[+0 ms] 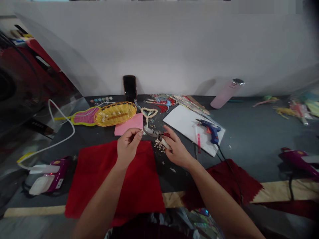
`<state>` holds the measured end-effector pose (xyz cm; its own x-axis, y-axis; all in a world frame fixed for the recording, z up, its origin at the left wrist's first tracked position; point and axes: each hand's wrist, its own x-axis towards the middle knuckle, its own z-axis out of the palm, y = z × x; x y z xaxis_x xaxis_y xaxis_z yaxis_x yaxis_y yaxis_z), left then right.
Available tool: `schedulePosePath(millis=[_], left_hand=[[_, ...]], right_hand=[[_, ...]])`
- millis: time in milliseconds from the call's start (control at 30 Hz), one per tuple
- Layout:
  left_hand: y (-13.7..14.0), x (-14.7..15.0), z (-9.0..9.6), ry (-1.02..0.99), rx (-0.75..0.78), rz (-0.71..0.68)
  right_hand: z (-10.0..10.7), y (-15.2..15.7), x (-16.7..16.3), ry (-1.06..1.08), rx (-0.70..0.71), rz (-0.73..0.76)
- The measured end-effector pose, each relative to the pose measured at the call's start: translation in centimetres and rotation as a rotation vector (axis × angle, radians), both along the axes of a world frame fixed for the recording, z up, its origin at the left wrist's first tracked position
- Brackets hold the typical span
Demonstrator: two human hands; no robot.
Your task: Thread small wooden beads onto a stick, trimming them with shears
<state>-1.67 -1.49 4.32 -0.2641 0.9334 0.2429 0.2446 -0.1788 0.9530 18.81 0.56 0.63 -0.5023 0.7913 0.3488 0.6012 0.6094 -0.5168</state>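
Note:
My right hand (175,147) grips pruning shears (156,133) by their handles, and the blades point left toward my other hand. My left hand (129,142) is closed in a pinch on a small pale piece, perhaps a thin stick, at the blade tips. Below the shears lies a scatter of tiny cut wooden bits (159,145). Just beyond the blades rests a heart-shaped outline of pale beads or pieces (149,113). A pink paper sheet (127,124) lies behind my left hand, and a red cloth (112,179) is spread under my left wrist.
A yellow basket (116,114) stands at the left, near a phone (130,87) leaning on the wall. On the right, a blue glue gun (211,130) lies on a white board (179,121), its cord trailing frontward. A pink bottle (225,94) and a purple power strip (59,169) also stand about.

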Motion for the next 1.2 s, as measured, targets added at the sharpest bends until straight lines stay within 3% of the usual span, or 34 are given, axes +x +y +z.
schedulePosePath(millis=[633,833,1200], left_hand=[[-0.09,-0.01,-0.08,0.132,0.044,-0.141],[-0.34,0.37,-0.12,0.120,0.039,-0.169],[-0.70,0.94,0.11,0.091,-0.070,-0.177]], right_hand=[[0.18,0.11,0.31,-0.109,0.037,0.015],[-0.03,0.34,0.23,-0.028,0.037,-0.071],[0.54,-0.03,0.21,-0.244,-0.036,-0.126]])
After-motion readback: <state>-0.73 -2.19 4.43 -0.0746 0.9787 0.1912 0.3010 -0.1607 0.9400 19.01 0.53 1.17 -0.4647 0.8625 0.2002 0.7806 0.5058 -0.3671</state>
